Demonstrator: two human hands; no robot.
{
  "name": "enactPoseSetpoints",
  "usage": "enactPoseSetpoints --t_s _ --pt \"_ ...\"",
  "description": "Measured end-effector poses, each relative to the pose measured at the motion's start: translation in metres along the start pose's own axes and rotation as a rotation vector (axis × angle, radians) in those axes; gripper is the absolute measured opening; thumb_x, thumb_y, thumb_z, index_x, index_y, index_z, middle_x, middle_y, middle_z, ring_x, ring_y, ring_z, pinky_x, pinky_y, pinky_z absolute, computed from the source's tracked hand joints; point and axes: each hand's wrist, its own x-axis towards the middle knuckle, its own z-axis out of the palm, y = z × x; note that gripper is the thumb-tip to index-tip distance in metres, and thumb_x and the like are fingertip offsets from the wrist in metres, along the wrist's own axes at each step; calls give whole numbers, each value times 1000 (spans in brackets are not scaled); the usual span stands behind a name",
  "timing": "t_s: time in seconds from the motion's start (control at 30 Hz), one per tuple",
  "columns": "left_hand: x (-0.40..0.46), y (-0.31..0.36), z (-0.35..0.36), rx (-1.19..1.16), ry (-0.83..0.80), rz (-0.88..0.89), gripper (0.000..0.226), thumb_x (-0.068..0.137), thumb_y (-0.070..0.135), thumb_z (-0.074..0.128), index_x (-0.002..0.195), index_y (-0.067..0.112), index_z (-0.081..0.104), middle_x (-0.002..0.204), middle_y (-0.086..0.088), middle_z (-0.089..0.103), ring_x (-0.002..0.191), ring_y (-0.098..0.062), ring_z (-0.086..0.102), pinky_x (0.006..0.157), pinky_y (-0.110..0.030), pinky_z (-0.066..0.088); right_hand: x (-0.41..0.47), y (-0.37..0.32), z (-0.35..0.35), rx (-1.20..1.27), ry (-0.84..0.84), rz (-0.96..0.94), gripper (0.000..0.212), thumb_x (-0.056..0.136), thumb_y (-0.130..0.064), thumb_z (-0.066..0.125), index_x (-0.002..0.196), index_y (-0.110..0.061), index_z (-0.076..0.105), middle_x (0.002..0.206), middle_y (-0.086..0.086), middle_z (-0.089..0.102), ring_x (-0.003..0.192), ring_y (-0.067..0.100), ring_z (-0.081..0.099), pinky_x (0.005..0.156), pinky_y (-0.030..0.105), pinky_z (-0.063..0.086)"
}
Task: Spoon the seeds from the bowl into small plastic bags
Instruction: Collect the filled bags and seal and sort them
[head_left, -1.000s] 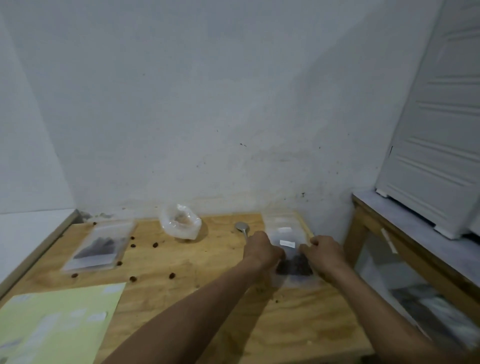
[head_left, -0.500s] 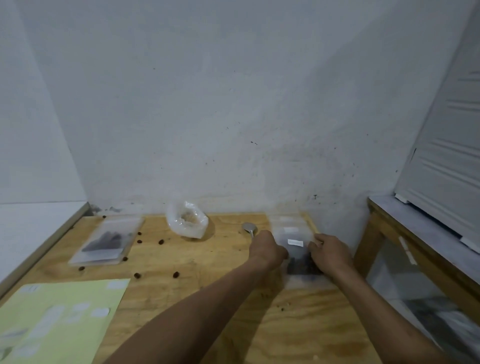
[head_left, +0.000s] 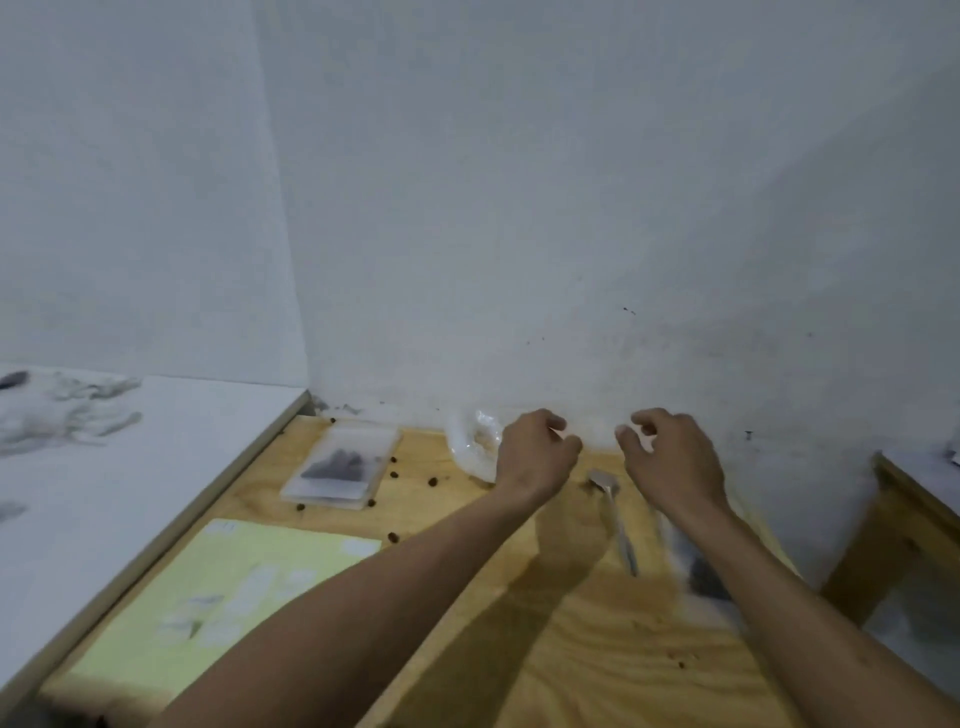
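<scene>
Between both raised hands lies the spoon (head_left: 613, 512), beside loose seeds (head_left: 432, 481).

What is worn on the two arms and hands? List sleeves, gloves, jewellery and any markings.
Nothing is worn that shows. The left hand and the right hand are bare, with no gloves, rings or visible markings. Both forearms are bare from wrist to the bottom edge of the picture: no sleeves, watch or bracelet in view. The picture is slightly blurred, so fine marks could be missed.
</scene>
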Motion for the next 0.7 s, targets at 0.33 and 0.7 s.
enactPoseSetpoints --t_s 0.33,0.7 --pt "20 -113 -171 423 257 -265 32 92 30 58 113 7 64 126 -15 63 116 -33 58 90 -38 48 -20 -162 104 155 -343 -278 23 99 -26 56 97 -15 76 99 1 74 90 19 67 79 36 56" --pt "10 -187 -206 420 145 -493 41 89 35 66 117 5 63 129 -19 61 124 -37 51 100 -38 41 -45 -208 189 209 -603 154 23 93 -18 60 72 -10 54 59 3 47 50 18 44 45 24 29"
